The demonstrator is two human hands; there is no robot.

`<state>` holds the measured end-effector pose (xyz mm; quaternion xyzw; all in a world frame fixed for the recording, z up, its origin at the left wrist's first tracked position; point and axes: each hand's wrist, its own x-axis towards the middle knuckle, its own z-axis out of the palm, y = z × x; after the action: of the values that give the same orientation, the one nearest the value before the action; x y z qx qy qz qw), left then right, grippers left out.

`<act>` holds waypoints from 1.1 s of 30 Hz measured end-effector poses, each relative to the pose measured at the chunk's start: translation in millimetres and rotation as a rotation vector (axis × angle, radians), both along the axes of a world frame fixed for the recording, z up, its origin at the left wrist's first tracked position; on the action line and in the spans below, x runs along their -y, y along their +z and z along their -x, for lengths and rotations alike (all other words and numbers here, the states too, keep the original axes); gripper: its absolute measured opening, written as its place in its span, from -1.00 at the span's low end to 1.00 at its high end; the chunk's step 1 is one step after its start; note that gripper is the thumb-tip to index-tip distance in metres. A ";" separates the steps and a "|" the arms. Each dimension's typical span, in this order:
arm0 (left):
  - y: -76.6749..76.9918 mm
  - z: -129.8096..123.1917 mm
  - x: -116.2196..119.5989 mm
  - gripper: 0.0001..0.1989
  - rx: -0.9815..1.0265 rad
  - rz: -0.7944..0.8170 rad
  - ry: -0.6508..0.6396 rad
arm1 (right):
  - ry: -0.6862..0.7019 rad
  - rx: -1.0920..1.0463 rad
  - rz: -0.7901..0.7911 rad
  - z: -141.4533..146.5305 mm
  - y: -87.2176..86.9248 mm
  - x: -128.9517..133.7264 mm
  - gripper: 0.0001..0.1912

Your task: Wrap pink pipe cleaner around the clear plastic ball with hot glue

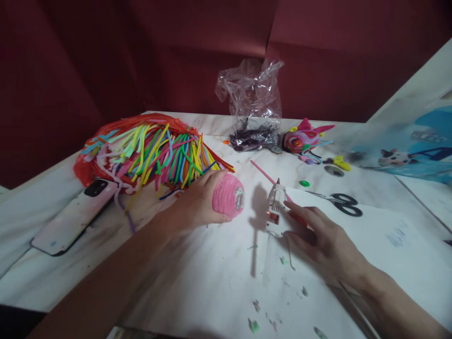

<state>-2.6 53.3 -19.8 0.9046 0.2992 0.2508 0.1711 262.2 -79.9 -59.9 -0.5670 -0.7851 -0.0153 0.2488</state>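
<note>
My left hand (200, 200) is closed round a rounded pink piece (228, 197), which looks wrapped in ringed fuzzy strands. A silvery patch shows at its right-hand end. To the right, my right hand (318, 235) has its fingers at the side of a white hot glue gun (276, 212), around its orange trigger (300, 218). The gun's dark nozzle points away from me, and a red switch glows on its body. A thin wire piece (291, 256) extends below the gun. Part of the grip is hidden behind my fingers.
A red bag of coloured pipe cleaners (165, 150) lies left, beside a phone (76, 216). Behind stand a clear plastic bag (256, 108) and a colourful fuzzy figure (303, 139). Black-handled scissors (344, 203) rest on white paper (395, 235) at right. Green scraps (253, 325) litter the front.
</note>
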 end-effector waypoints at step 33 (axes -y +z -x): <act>-37.1 -56.8 83.4 -0.90 -0.412 0.037 -0.051 | 0.083 -0.109 -0.111 -12.5 -7.2 7.1 -0.63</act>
<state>54.2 -30.1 -57.0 0.9408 0.3093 0.0507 0.1291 274.7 -87.0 -67.1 -0.5194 -0.7911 -0.0178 0.3225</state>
